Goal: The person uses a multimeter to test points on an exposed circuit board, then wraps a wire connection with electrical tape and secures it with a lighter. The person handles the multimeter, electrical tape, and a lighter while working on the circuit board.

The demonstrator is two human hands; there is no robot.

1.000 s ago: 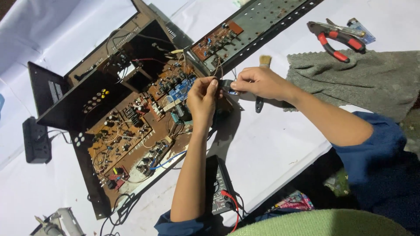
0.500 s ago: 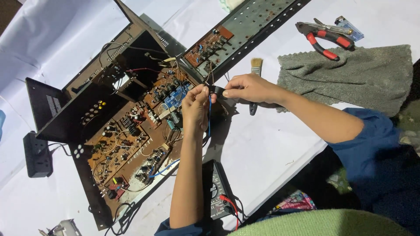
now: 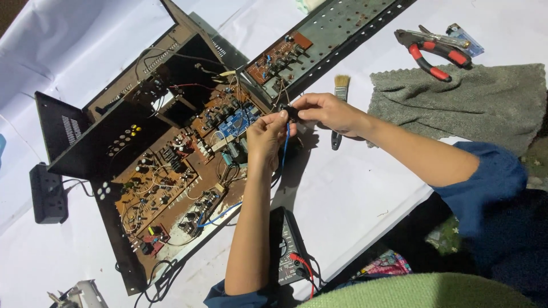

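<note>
Part: a small black part (image 3: 292, 112) is being pinched between both hands, just above the right edge of the open chassis (image 3: 171, 165); too small to tell its exact kind.
Wire: a thin blue wire (image 3: 283, 149) is hanging from the part, its long axis running near to far, the free end pointing toward the near side.
Left hand (image 3: 266, 136): fingers are closing together on the wire and part from the near side, forearm reaching up from the near edge.
Right hand (image 3: 326, 113): fingertips are clamping the black part from the right, arm coming in from a blue sleeve.
Chassis: lying diagonally on the left, brown circuit boards and tangled wires showing inside.
Meter: a black multimeter (image 3: 285, 245) is sitting near, beside the left forearm, red lead attached.
Far right: red-handled pliers (image 3: 432, 51) are resting beside a grey cloth (image 3: 474, 102); a small brush (image 3: 340, 94) is lying behind the right hand.
Surface: a white sheet (image 3: 354, 194) is covering the table.
</note>
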